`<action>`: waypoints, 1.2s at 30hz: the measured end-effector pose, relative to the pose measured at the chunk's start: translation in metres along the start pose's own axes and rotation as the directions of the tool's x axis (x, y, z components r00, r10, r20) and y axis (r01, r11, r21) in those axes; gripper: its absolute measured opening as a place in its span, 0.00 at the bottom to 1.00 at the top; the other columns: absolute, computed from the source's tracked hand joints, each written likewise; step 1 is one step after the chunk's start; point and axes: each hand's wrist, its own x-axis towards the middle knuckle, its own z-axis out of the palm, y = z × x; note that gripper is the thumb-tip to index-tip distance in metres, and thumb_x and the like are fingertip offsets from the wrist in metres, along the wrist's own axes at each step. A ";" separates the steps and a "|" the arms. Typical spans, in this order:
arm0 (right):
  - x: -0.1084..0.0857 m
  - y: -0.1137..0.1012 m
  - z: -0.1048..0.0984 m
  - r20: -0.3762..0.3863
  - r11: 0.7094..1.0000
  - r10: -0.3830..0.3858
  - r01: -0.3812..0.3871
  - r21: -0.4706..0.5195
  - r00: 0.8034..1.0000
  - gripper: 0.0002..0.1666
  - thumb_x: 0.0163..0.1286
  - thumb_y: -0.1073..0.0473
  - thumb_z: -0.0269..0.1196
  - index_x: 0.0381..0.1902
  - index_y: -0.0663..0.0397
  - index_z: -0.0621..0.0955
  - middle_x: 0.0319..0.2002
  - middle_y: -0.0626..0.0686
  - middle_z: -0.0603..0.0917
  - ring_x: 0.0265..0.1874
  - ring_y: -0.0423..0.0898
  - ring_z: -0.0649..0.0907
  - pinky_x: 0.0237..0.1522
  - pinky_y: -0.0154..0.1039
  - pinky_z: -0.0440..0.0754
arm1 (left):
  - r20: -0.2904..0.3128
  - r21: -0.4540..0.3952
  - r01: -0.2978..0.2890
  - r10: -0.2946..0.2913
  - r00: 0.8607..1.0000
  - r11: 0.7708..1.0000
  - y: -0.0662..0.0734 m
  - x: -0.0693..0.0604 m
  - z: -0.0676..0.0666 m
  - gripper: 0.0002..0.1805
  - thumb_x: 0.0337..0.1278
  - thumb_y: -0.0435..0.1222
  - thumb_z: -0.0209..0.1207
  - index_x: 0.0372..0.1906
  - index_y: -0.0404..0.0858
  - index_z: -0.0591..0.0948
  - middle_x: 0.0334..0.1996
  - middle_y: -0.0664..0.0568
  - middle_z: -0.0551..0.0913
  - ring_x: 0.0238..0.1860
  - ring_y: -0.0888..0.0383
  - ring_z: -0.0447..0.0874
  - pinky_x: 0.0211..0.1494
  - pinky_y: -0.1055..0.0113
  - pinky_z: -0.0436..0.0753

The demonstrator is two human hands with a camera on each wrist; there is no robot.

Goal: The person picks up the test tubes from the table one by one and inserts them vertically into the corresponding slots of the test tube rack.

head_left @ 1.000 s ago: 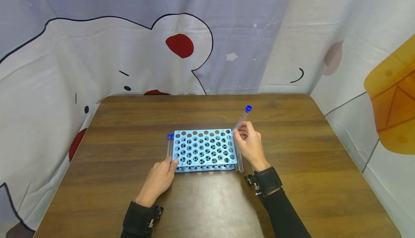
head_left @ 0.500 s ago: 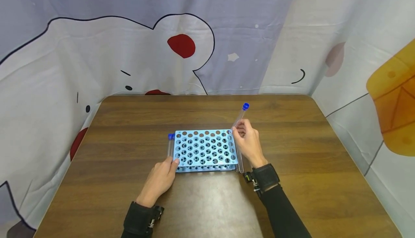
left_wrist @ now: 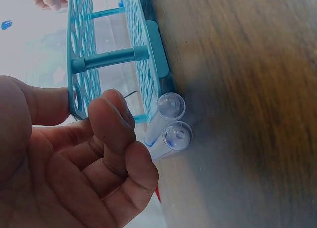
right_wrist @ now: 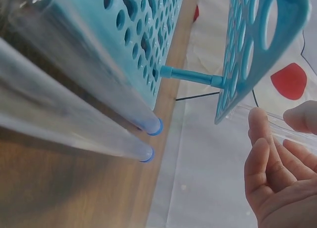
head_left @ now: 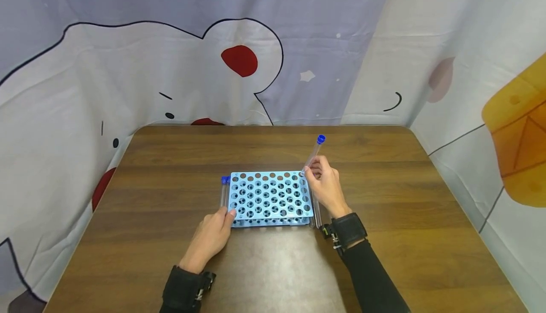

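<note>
A light-blue test tube rack with rows of round holes stands on the table. My left hand grips its front left corner, thumb on the top plate and fingers curled at the side. Between thumb and fingers, my right hand pinches a clear test tube with a blue cap. This tube tilts, cap up and away to the right. Its lower end meets the top plate by the back right corner hole; how far it enters cannot be told.
Two capped tubes lie on the table along the rack's left side. Two more tubes lie along its right side, blue caps toward the back. A patterned curtain hangs behind the wooden table.
My right hand and its test tube have shifted slightly left and back, and the tube stands a little more upright, its lower end at the corner hole. The left hand keeps its place.
</note>
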 end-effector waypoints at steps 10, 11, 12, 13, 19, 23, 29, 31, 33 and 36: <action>0.003 0.001 0.004 -0.001 0.999 -0.026 0.026 -0.026 1.000 0.11 0.64 0.63 0.59 0.43 0.59 0.72 0.36 0.55 0.83 0.33 0.44 0.83 0.34 0.35 0.79 | -0.002 0.008 -0.008 0.008 1.000 1.000 0.000 0.003 -0.001 0.17 0.69 0.46 0.43 0.27 0.40 0.68 0.15 0.54 0.60 0.15 0.59 0.61 0.19 0.65 0.60; 0.004 0.001 0.004 -0.005 0.999 -0.026 0.026 -0.029 1.000 0.11 0.64 0.63 0.59 0.43 0.59 0.72 0.35 0.55 0.83 0.33 0.43 0.83 0.34 0.35 0.79 | -0.001 0.008 -0.011 0.011 1.000 1.000 0.001 0.004 -0.001 0.18 0.69 0.47 0.43 0.27 0.40 0.68 0.15 0.54 0.60 0.15 0.59 0.61 0.19 0.66 0.60; 0.004 0.001 0.004 -0.008 0.999 -0.027 0.027 -0.030 1.000 0.11 0.64 0.63 0.59 0.43 0.59 0.72 0.35 0.55 0.83 0.33 0.44 0.83 0.34 0.35 0.79 | -0.004 0.010 -0.013 0.013 1.000 1.000 0.001 0.005 -0.001 0.18 0.69 0.47 0.43 0.26 0.40 0.68 0.15 0.54 0.60 0.15 0.59 0.62 0.19 0.66 0.60; 0.005 0.001 0.005 -0.012 0.999 -0.027 0.027 -0.033 1.000 0.11 0.64 0.63 0.59 0.43 0.58 0.72 0.35 0.55 0.83 0.33 0.43 0.83 0.34 0.35 0.79 | -0.006 0.009 -0.014 0.014 1.000 1.000 0.001 0.005 -0.001 0.18 0.69 0.47 0.43 0.26 0.40 0.68 0.15 0.54 0.60 0.15 0.59 0.62 0.19 0.66 0.61; 0.002 0.001 0.008 -0.020 0.999 -0.036 0.036 -0.031 0.999 0.10 0.62 0.65 0.60 0.42 0.58 0.73 0.35 0.55 0.83 0.32 0.43 0.83 0.33 0.34 0.79 | -0.031 -0.006 -0.022 0.022 0.999 1.000 0.001 0.002 0.001 0.18 0.68 0.47 0.43 0.25 0.41 0.69 0.14 0.55 0.61 0.16 0.59 0.63 0.20 0.65 0.62; -0.001 0.002 0.009 -0.023 0.999 -0.018 0.017 -0.028 1.000 0.10 0.61 0.66 0.61 0.40 0.57 0.74 0.33 0.53 0.83 0.32 0.43 0.83 0.33 0.37 0.80 | -0.053 -0.003 -0.032 0.031 0.998 0.999 0.000 -0.001 0.002 0.18 0.67 0.47 0.45 0.23 0.43 0.68 0.13 0.55 0.62 0.17 0.58 0.64 0.21 0.63 0.63; -0.005 0.004 0.012 -0.016 1.000 0.009 -0.009 -0.030 1.000 0.10 0.61 0.66 0.61 0.40 0.57 0.74 0.32 0.53 0.83 0.32 0.45 0.83 0.35 0.47 0.80 | -0.054 0.001 -0.025 0.026 0.998 1.000 0.000 -0.003 0.002 0.17 0.67 0.46 0.46 0.24 0.43 0.69 0.14 0.54 0.65 0.18 0.57 0.65 0.22 0.62 0.64; -0.003 0.003 0.012 -0.014 0.999 0.011 -0.012 -0.039 1.000 0.09 0.61 0.65 0.61 0.40 0.56 0.74 0.32 0.53 0.83 0.32 0.45 0.83 0.35 0.46 0.80 | -0.050 -0.002 -0.025 0.025 0.998 1.000 0.000 -0.001 0.001 0.17 0.67 0.46 0.46 0.24 0.43 0.70 0.14 0.54 0.65 0.18 0.57 0.64 0.23 0.62 0.64; -0.001 0.003 0.012 -0.017 0.998 0.019 -0.020 -0.053 1.000 0.09 0.61 0.64 0.61 0.39 0.56 0.74 0.31 0.52 0.83 0.31 0.44 0.83 0.35 0.45 0.80 | -0.043 -0.007 -0.023 0.022 0.999 1.000 0.001 0.001 -0.001 0.16 0.67 0.47 0.46 0.25 0.43 0.70 0.15 0.54 0.65 0.18 0.58 0.65 0.23 0.62 0.64; 0.004 0.000 0.010 -0.018 0.997 0.038 -0.039 -0.073 0.999 0.09 0.60 0.64 0.62 0.38 0.55 0.75 0.30 0.50 0.83 0.30 0.42 0.82 0.34 0.44 0.80 | -0.040 -0.022 -0.015 0.014 0.999 1.000 0.003 0.006 -0.004 0.16 0.66 0.47 0.46 0.25 0.43 0.70 0.15 0.54 0.65 0.18 0.58 0.65 0.23 0.62 0.65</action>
